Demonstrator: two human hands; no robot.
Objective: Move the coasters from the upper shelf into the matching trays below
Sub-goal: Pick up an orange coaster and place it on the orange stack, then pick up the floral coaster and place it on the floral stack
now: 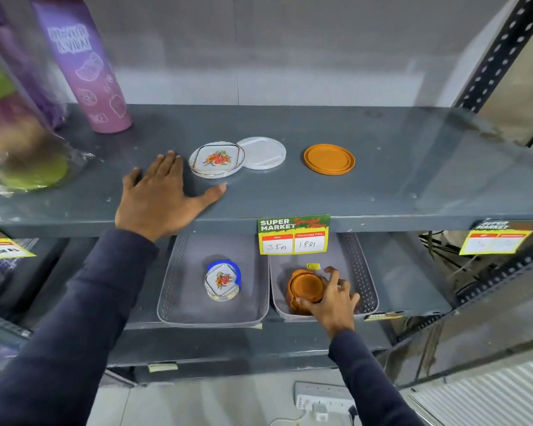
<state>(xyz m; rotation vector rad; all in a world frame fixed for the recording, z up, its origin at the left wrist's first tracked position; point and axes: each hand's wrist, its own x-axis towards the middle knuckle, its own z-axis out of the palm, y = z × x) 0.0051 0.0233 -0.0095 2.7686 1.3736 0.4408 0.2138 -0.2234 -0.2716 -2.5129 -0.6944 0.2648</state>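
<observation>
While right hand point(333, 298) grips stacked orange coasters point(306, 287), left hand point(160, 198) splayed flat.

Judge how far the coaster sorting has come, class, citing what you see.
Done: floral coasters sit in the left grey tray. In hand: the right hand grips the orange coaster stack in the right tray. Left: floral, white and orange coasters upstairs.

A purple bottle point(88, 67) stands upper left, a yellow price tag point(293, 235) hangs centre, a power strip point(322, 399) lies below.
</observation>
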